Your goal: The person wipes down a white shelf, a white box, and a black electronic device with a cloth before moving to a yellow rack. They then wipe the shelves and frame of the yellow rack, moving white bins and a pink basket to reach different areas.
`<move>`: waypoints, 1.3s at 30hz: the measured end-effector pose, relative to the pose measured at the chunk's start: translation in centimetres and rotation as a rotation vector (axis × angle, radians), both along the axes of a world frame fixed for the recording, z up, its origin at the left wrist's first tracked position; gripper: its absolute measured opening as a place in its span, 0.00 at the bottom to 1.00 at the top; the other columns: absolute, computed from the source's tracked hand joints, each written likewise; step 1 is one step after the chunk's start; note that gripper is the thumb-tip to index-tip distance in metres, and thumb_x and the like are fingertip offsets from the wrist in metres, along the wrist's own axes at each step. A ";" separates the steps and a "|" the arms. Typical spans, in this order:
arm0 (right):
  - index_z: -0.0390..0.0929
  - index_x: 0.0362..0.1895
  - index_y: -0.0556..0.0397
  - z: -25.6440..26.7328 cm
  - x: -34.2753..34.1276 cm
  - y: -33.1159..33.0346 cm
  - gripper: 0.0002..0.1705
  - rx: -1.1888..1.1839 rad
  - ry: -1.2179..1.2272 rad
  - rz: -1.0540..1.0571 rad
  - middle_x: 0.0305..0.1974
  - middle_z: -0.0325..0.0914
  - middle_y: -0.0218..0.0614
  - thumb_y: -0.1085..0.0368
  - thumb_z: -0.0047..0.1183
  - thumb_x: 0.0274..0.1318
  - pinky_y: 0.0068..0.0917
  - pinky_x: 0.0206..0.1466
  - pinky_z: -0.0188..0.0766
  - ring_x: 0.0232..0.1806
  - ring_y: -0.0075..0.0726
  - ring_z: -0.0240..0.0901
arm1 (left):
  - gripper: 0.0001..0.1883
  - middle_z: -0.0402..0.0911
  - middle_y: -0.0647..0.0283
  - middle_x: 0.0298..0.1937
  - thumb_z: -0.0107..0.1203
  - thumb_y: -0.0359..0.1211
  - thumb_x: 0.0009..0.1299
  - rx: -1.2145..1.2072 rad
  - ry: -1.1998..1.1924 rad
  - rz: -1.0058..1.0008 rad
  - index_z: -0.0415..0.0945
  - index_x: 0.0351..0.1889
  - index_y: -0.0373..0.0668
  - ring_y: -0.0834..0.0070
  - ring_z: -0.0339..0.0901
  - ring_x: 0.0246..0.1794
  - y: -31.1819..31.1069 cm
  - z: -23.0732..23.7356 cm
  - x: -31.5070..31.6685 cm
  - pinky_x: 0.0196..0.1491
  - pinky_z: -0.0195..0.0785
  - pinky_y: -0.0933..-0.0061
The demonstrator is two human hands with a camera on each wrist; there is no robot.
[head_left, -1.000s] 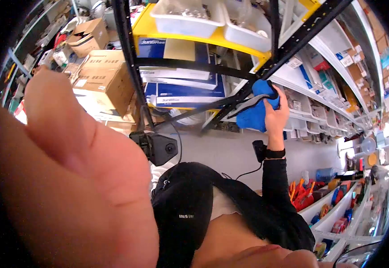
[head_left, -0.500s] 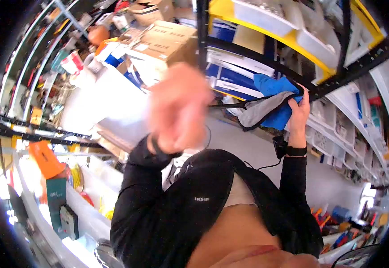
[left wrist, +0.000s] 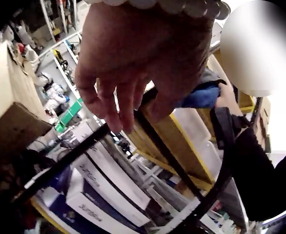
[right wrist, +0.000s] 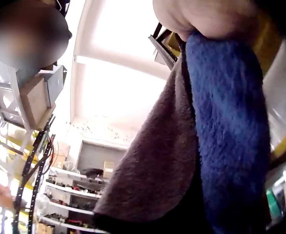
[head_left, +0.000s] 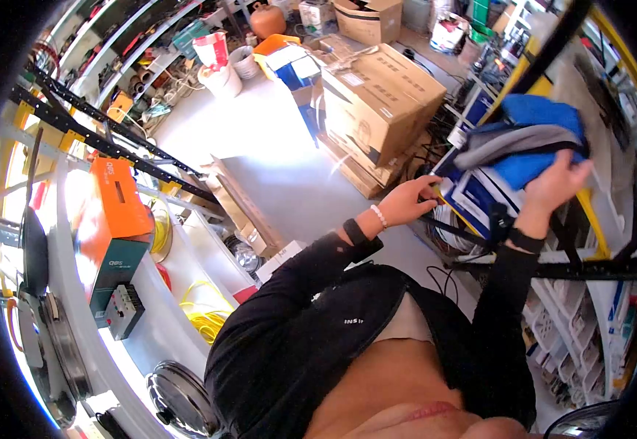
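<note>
My right hand [head_left: 556,183] grips a blue and grey plush cloth [head_left: 541,113] with black edging. In the head view the folded cloth lies over the boxes and yellow shelf edge of the rack at the right. From the right wrist, the blue side of the cloth [right wrist: 228,112] hangs beneath the hand [right wrist: 211,17], with the grey side spread to its left. My left hand [head_left: 410,201] wears a beaded bracelet and is close to the rack's corner, apart from the cloth. In the left wrist view this hand [left wrist: 143,58] has its fingers hanging loosely, holding nothing.
A large cardboard box [head_left: 384,102] stands on the floor ahead. Blue and white boxes [left wrist: 104,195] fill the rack's lower shelf behind black metal bars. On the left, a white shelf carries an orange and green box [head_left: 117,197], coiled yellow hose [head_left: 208,314] and a lidded pot [head_left: 183,399].
The head view has swung to the left. My left hand has gone from close before the camera out toward the rack. The right hand keeps its grip on the cloth, now over the rack.
</note>
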State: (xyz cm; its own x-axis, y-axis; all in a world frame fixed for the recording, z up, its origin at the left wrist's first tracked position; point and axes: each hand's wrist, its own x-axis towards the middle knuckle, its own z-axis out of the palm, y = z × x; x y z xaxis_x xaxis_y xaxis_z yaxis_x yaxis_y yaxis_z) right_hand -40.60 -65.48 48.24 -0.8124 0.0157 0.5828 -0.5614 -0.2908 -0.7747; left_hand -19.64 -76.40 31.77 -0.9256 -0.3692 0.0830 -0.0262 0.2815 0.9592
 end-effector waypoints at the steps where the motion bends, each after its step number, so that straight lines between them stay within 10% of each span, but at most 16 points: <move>1: 0.68 0.56 0.64 2.1 0.5 -1.8 0.21 -0.067 0.108 -0.101 0.52 0.74 0.48 0.71 0.50 0.57 0.35 0.54 0.71 0.50 0.40 0.72 | 0.24 0.83 0.60 0.42 0.56 0.34 0.68 -0.005 0.007 0.050 0.67 0.63 0.44 0.71 0.79 0.43 -1.5 -0.8 1.2 0.48 0.71 0.70; 8: 0.71 0.53 0.58 -0.6 -1.1 -8.9 0.24 0.235 0.498 -0.785 0.52 0.73 0.50 0.60 0.60 0.55 0.42 0.58 0.66 0.52 0.54 0.72 | 0.18 0.83 0.58 0.40 0.56 0.37 0.68 0.110 -0.159 0.274 0.76 0.53 0.40 0.71 0.80 0.41 -15.1 -9.0 14.4 0.47 0.73 0.71; 14: 0.74 0.51 0.58 -14.8 7.4 -16.8 0.20 0.831 0.269 0.096 0.52 0.75 0.46 0.73 0.52 0.50 0.39 0.63 0.61 0.56 0.49 0.70 | 0.21 0.83 0.57 0.44 0.60 0.38 0.66 0.106 -0.377 0.554 0.75 0.55 0.39 0.71 0.79 0.45 -22.4 -6.0 24.1 0.50 0.72 0.71; 21: 0.69 0.45 0.55 -13.5 22.1 -32.2 0.15 0.569 0.367 0.993 0.56 0.73 0.44 0.76 0.50 0.51 0.33 0.58 0.63 0.55 0.43 0.69 | 0.51 0.65 0.51 0.67 0.71 0.43 0.55 -0.386 -0.004 0.531 0.53 0.72 0.41 0.58 0.63 0.66 -26.6 -1.9 23.8 0.67 0.58 0.61; 27: 0.74 0.39 0.56 -13.5 25.9 -41.3 0.12 0.524 0.543 1.039 0.47 0.77 0.44 0.74 0.57 0.47 0.35 0.54 0.68 0.50 0.47 0.73 | 0.17 0.79 0.60 0.41 0.64 0.32 0.58 -0.229 -0.232 0.853 0.76 0.45 0.44 0.59 0.74 0.49 -31.5 0.3 26.2 0.57 0.62 0.57; 39: 0.78 0.42 0.58 -15.8 30.2 -66.9 0.08 0.397 0.556 1.228 0.44 0.79 0.43 0.73 0.51 0.57 0.34 0.57 0.67 0.48 0.44 0.75 | 0.16 0.82 0.54 0.40 0.50 0.19 0.58 -0.419 -0.332 1.327 0.79 0.42 0.41 0.55 0.79 0.44 -49.5 -2.4 37.9 0.47 0.72 0.64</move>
